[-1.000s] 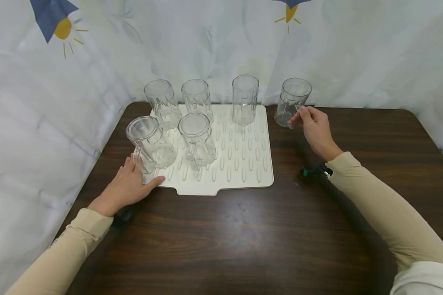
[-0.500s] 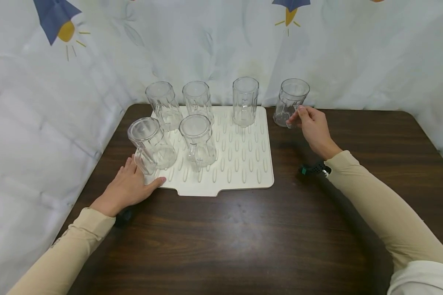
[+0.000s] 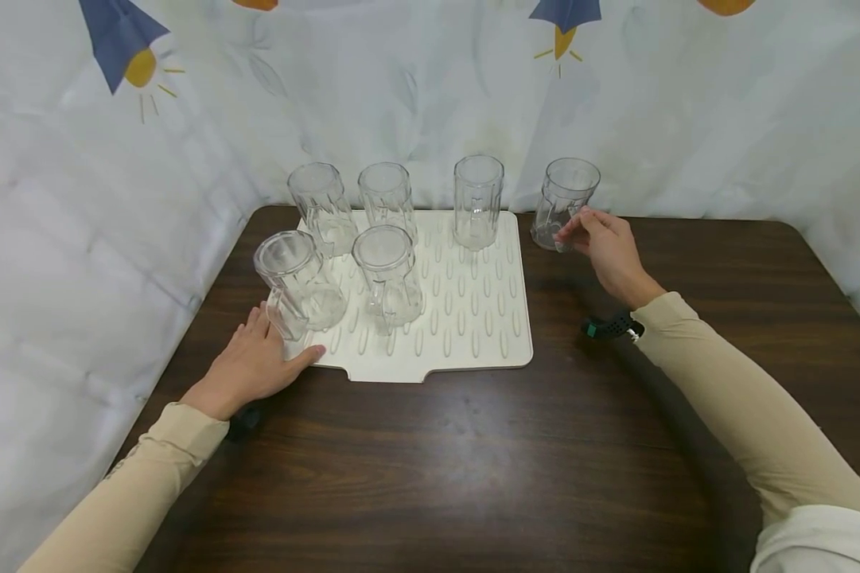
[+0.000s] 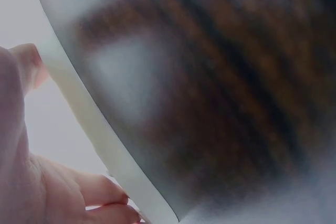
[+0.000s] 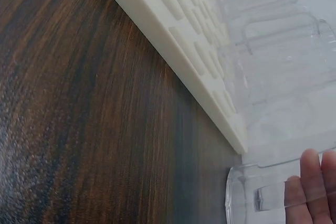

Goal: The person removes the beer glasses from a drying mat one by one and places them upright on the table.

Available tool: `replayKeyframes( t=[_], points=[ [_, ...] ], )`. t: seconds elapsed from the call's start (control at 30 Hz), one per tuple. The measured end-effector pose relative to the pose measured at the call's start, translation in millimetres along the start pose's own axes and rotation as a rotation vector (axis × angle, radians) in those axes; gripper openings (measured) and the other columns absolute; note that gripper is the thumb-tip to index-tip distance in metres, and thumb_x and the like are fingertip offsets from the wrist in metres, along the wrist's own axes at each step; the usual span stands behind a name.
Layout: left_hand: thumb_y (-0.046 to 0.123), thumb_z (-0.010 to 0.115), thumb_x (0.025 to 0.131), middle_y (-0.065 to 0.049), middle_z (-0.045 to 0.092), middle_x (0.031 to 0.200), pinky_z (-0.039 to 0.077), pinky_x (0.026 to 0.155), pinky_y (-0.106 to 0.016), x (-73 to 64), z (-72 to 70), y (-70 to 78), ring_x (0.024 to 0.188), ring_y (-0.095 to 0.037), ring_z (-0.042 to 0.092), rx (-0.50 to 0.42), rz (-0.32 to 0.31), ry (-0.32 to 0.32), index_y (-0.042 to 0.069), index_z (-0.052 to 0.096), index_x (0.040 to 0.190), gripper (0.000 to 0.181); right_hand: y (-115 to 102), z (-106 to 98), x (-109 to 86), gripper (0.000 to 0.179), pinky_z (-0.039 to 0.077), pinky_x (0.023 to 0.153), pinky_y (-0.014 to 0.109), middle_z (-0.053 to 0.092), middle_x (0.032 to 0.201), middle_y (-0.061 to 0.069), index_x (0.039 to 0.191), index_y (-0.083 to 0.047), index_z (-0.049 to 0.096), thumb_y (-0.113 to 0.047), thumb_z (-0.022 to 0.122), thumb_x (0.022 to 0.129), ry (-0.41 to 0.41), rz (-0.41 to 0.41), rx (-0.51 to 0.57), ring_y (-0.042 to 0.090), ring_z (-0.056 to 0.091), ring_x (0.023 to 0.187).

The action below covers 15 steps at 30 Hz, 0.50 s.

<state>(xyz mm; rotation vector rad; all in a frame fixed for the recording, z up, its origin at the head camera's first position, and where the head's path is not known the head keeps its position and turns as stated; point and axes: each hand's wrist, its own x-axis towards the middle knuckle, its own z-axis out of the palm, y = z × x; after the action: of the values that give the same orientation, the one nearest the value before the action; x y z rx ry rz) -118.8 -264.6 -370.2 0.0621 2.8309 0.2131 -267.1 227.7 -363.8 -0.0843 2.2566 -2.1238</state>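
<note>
Holding rightmost clear mug point(image 3: 564, 192), touching white ribbed tray point(image 3: 468, 322), hands point(image 3: 250, 362) point(image 3: 612, 253) apart

No text, label, brand, number or sign can be read on the clear mug point(image 3: 564, 191) at the right grip point(image 3: 609, 253) or the white board point(image 3: 472, 338) at the left grip point(image 3: 249, 364).

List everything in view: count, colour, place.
Tray: 1, white, on the table
Table: 1, dark brown, under the tray
Back mugs: 3, clear, along the tray's back
Front mugs: 2, clear, tray's left half
Loose mug: 1, clear, on table right of tray
Sheeting: count unclear, white with coloured prints, around the table
Sleeves: 2, beige, on both arms
Hands: 2, bare; left at tray's near-left corner, right at loose mug's handle
</note>
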Motion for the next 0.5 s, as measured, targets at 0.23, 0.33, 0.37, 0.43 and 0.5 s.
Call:
replayKeyframes(
  t=[0.23,0.33,0.37,0.43,0.5],
  points=[
    [0.068,0.047,0.1,-0.048,0.005,0.163,0.016,0.126,-0.071,1.1,1.4,0.4,0.154,-0.061,0.009,0.015,0.002,0.008,-0.029,0.011,0.151,0.115,-1.4,-2.8,-2.8,0.049,0.055,0.095,0.016,0.073,0.097,-0.005,0.105,-0.005,0.066,-0.05,0.047,0.107,-0.022,0.03,0.11,0.008,0.073,0.098],
    [0.069,0.046,0.1,-0.048,0.004,0.162,0.016,0.126,-0.071,0.6,0.4,0.2,0.154,-0.062,0.008,0.015,0.001,0.003,-0.029,0.011,0.151,0.116,-1.7,-3.4,-3.7,0.054,0.055,0.098,0.017,0.075,0.099,-0.005,0.108,-0.003,0.067,-0.053,0.047,0.106,-0.026,0.019,0.105,0.009,0.073,0.1],
    [0.07,0.046,0.1,-0.048,0.004,0.162,0.016,0.126,-0.071,0.3,-0.1,0.4,0.154,-0.062,0.008,0.015,0.001,0.001,-0.029,0.011,0.151,0.116,-1.7,-3.6,-4.0,0.057,0.055,0.1,0.019,0.075,0.1,-0.005,0.11,-0.002,0.068,-0.054,0.046,0.106,-0.026,0.013,0.095,0.009,0.073,0.101],
    [0.069,0.045,0.101,-0.048,0.003,0.162,0.016,0.126,-0.071,-0.5,-1.2,0.9,0.154,-0.062,0.008,0.012,0.0,-0.005,-0.029,0.012,0.15,0.115,-1.8,-3.8,-5.1,0.06,0.054,0.102,0.02,0.077,0.101,-0.006,0.113,0.0,0.069,-0.055,0.046,0.106,-0.021,0.001,0.066,0.008,0.073,0.102],
    [0.07,0.044,0.101,-0.049,0.003,0.162,0.016,0.126,-0.07,-1.3,-2.2,1.2,0.154,-0.062,0.008,0.013,0.0,-0.012,-0.03,0.012,0.15,0.115,-1.5,-4.4,-6.1,0.062,0.054,0.103,0.02,0.077,0.102,-0.007,0.116,0.001,0.07,-0.055,0.045,0.106,-0.011,-0.01,0.035,0.007,0.073,0.103]
  ],
)
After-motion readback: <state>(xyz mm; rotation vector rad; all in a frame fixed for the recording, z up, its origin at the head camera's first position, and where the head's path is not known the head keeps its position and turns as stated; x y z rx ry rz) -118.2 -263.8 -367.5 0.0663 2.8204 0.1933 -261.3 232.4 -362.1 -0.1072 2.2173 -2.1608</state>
